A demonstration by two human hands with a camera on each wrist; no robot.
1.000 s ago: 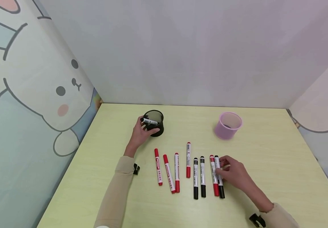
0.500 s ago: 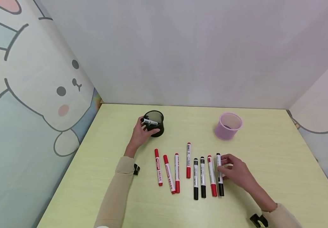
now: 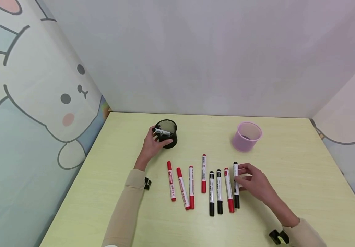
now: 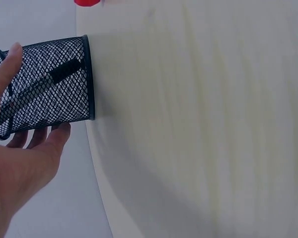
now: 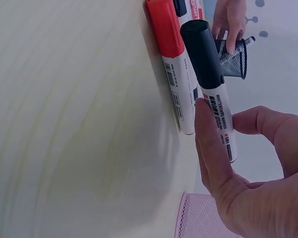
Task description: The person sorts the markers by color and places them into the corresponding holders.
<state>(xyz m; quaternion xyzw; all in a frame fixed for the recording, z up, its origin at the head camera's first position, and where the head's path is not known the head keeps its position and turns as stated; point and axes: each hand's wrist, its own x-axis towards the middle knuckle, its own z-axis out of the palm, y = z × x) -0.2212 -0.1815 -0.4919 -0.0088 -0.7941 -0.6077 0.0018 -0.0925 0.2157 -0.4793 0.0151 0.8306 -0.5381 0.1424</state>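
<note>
A black mesh pen cup [image 3: 169, 140] stands near the table's back left, with a black-capped whiteboard marker [image 3: 162, 131] leaning inside it. My left hand [image 3: 151, 145] grips this cup, thumb on one side and fingers round the other, as the left wrist view [image 4: 54, 94] also shows. Between thumb and fingers my right hand [image 3: 255, 183] pinches a black-capped whiteboard marker [image 5: 218, 106], raised off the table in the right wrist view. Just left of it lies a red-capped marker [image 3: 229, 190].
Two black-capped markers [image 3: 212, 193] and several red-capped markers [image 3: 171, 181] lie in a loose row across the table's middle. A pink mesh pen cup [image 3: 247, 136] stands at the back right, something dark inside it. A grey-white wall [image 3: 208, 61] rises behind the table.
My right hand has picked up the black-capped marker beside the red one and moved it slightly away from me. The red marker has shifted a little left. My left hand stays on the cup.
</note>
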